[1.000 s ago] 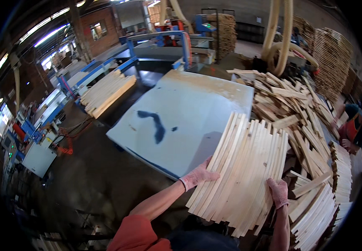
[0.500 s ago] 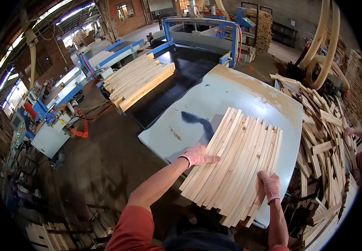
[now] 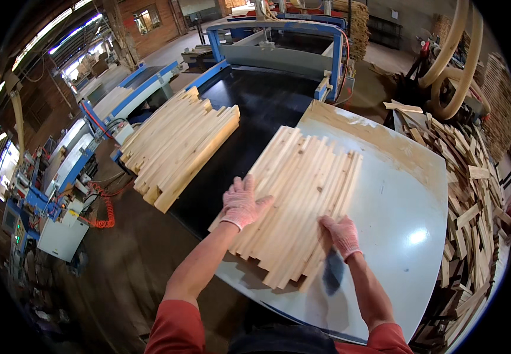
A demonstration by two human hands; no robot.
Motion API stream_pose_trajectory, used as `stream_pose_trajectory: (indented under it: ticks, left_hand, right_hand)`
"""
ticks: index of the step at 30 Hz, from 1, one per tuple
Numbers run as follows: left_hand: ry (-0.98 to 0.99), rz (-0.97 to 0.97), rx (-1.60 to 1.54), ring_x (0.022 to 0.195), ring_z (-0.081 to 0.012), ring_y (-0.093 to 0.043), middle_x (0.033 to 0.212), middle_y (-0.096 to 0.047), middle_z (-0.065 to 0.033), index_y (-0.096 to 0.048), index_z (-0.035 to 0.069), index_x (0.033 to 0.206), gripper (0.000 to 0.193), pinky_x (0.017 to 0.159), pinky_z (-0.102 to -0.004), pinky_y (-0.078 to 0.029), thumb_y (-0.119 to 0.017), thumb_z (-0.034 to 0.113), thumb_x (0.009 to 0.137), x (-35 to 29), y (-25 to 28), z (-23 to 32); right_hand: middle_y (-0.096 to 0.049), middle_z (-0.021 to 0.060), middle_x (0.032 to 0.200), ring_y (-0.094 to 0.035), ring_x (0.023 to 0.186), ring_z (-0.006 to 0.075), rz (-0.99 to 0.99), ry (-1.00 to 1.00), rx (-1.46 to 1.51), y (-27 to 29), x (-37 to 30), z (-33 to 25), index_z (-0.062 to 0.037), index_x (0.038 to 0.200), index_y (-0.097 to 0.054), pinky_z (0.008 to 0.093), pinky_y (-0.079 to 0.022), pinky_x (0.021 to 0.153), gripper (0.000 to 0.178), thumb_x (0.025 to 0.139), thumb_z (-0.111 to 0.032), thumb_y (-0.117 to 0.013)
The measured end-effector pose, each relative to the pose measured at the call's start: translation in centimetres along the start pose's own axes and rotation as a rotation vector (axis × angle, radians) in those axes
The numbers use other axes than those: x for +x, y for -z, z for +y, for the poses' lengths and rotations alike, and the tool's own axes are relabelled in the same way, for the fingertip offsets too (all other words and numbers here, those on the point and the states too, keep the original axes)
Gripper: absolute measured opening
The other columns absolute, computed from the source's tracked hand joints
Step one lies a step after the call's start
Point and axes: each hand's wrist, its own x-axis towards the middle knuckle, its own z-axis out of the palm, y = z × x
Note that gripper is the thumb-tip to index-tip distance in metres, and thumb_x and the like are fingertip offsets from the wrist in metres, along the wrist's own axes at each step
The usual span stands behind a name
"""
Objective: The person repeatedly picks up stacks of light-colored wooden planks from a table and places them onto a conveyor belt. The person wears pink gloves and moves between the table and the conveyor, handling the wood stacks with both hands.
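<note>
A batch of pale wooden strips (image 3: 293, 197), laid side by side with uneven ends, spans the edge between a glossy light-grey board and a black machine bed. My left hand (image 3: 243, 203), in a pinkish knit glove, grips the batch's left edge, thumb lying across the top. At the right edge, my right hand (image 3: 342, 235) wears a matching glove and holds the strips with its thumb on top; its other fingers are partly hidden. Between them the hands keep the strips pressed together. Left of this batch lies a second row of wooden strips (image 3: 178, 144) on the black bed.
The light-grey board (image 3: 394, 206) extends to my right. Beyond the black bed (image 3: 255, 88) stands a blue machine frame (image 3: 276, 26). A heap of loose wood offcuts (image 3: 470, 194) lies at the right. Control equipment (image 3: 63, 236) and a coiled orange hose (image 3: 105, 209) are at the left.
Both hands have moved the batch of strips forward and left, from the grey board partly over the black bed, nearer the other row. The view has shifted too.
</note>
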Motion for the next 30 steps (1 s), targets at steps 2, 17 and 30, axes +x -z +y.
stream_pose_trajectory:
  ticks: [2,17,30]
  left_hand:
    - [-0.041,0.041,0.079,0.16,-0.0439,-0.028,0.174,-0.026,-0.0276,-0.024,0.007,0.17,0.104,0.128,-0.0591,-0.019,-0.046,0.079,0.098,3.8,-0.9,-4.6]
    - [-0.498,0.085,-0.044,0.163,-0.0459,-0.017,0.173,-0.026,-0.029,-0.032,0.003,0.167,0.091,0.131,-0.0617,-0.006,-0.048,0.065,0.103,14.2,1.9,-16.7]
    - [-0.851,0.099,-0.087,0.157,-0.0358,-0.034,0.17,-0.041,-0.0155,-0.047,0.01,0.161,0.067,0.13,-0.0583,-0.015,-0.048,0.049,0.107,10.8,-0.7,-13.4]
  right_hand:
    - [-0.078,0.0228,0.09,-0.078,0.085,0.0354,0.025,0.039,0.064,-4.6,3.4,-1.5,0.0051,0.111,-0.07,0.0449,-0.06,0.079,0.066,0.086,-0.055,-0.08]
    - [-0.072,0.0242,0.132,-0.072,0.12,0.0367,0.18,-0.252,-0.258,-18.4,8.5,-15.6,0.0004,0.167,-0.031,0.0428,-0.055,0.104,0.114,0.085,-0.066,-0.074]
    - [-0.043,0.0308,0.154,-0.056,0.137,0.046,0.429,-0.219,-0.417,-22.0,8.6,-21.3,-0.0061,0.162,-0.035,0.0524,-0.053,0.11,0.102,0.08,-0.046,-0.082]
